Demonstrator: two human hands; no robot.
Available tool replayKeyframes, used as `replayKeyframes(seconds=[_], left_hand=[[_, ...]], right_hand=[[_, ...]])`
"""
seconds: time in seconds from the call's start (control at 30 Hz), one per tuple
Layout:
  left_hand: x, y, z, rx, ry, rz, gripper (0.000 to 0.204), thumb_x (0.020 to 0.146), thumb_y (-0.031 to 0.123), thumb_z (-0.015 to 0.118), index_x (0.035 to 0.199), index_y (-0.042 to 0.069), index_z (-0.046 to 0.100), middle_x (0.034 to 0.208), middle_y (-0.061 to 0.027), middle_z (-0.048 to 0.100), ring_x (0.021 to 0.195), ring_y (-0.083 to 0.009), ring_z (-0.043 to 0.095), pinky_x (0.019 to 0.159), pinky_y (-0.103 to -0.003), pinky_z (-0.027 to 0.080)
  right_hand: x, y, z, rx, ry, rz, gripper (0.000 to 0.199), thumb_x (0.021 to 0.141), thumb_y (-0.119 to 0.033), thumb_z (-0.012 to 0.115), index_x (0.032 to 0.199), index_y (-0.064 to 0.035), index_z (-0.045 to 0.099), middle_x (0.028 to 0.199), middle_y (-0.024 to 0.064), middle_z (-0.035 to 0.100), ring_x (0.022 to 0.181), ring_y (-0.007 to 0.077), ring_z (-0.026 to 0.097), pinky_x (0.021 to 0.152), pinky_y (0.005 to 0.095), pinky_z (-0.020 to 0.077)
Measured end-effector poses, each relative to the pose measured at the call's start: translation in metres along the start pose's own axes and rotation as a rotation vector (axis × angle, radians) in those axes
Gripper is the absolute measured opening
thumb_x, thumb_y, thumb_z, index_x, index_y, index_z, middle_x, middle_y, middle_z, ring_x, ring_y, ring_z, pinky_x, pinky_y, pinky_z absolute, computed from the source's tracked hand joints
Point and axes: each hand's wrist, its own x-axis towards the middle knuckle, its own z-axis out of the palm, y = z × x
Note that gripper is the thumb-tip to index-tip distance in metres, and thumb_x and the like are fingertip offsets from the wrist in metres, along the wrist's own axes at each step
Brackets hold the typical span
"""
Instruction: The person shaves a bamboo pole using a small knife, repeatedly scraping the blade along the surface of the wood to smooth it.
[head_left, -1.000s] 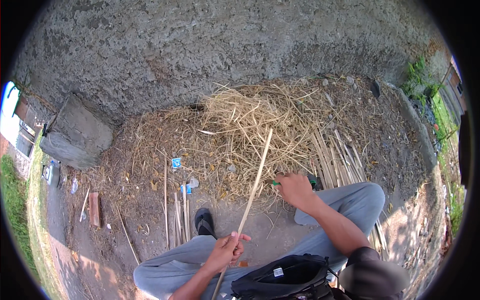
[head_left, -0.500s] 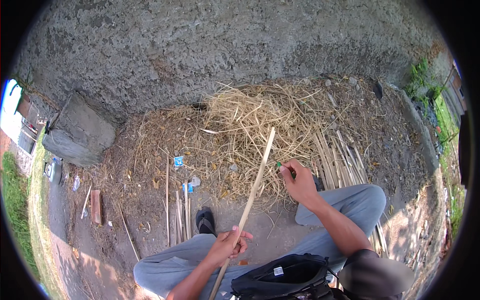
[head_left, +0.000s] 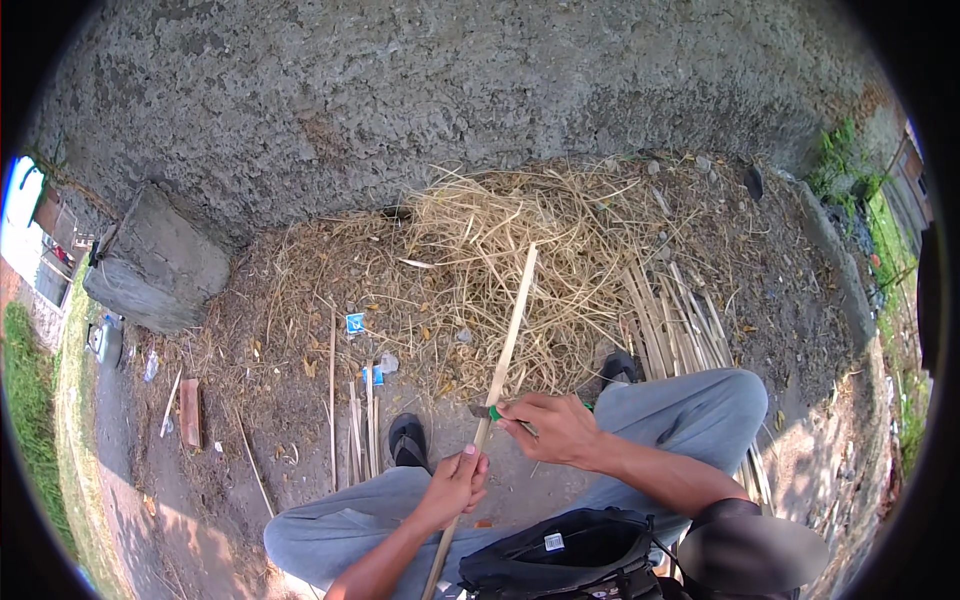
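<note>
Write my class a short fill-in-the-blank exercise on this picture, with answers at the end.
1. The long pale strip is gripped in the person's ____.
2. The right hand holds a tool with a ____ handle.
3. The straw-like heap lies before a rough grey ____.
4. The open bag is coloured ____.

Missing words: left hand; green; wall; black.

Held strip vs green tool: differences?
The strip is long and pale; the tool, partly hidden, looks short and partly green. The strip slants away from the body; the tool lies across it. Left hand grips the strip, right hand the tool. Shared: both held.
</note>
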Motion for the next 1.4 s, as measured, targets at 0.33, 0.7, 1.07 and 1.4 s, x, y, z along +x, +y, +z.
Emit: replayKeyframes(seconds=[0.33,0.7,1.07,1.4], left_hand=[[-0.018,-0.034,0.02,0.241,0.083,0.049,0.04,0.11,0.04,0.034,0.087,0.008,0.043,0.059,0.0038,0.032,0.043,-0.0063,0.027,0.038,-0.027,0.023],[-0.001,0.005,-0.004,0.097,-0.027,0.023,0.044,0.11,0.043,0.031,0.103,0.003,0.049,0.058,0.0042,0.029,0.044,-0.0052,0.024,0.041,-0.025,0.019],[0.0,-0.007,0.01,0.123,0.082,0.149,0.032,0.106,0.031,0.051,0.113,0.002,0.06,0.063,0.0049,0.041,0.049,-0.0023,0.033,0.043,-0.023,0.026],[0.013,-0.026,0.007,0.409,0.242,0.357,0.03,0.102,0.029,0.059,0.098,0.0,0.06,0.061,0.0021,0.051,0.053,-0.0044,0.044,0.048,-0.027,0.036]], right_hand=[[0.032,0.067,-0.039,-0.245,0.167,0.419,0.02,0.092,-0.028,0.068,0.098,-0.0094,0.072,0.074,0.0096,0.068,0.057,0.0276,0.065,0.049,0.0378,0.0498],[0.022,0.022,-0.027,0.022,0.133,0.14,0.014,0.093,-0.013,0.069,0.095,0.0013,0.067,0.087,0.0102,0.074,0.068,0.007,0.066,0.058,0.0248,0.0479],[0.028,0.031,-0.01,0.298,0.152,0.481,0.039,0.081,-0.036,0.082,0.099,-0.0023,0.075,0.062,0.0069,0.062,0.054,0.0103,0.05,0.049,0.0294,0.0401],[0.024,0.041,0.013,0.487,0.171,0.576,0.028,0.091,-0.025,0.072,0.089,0.003,0.072,0.063,0.0041,0.064,0.056,0.0082,0.052,0.052,0.0295,0.0428]])
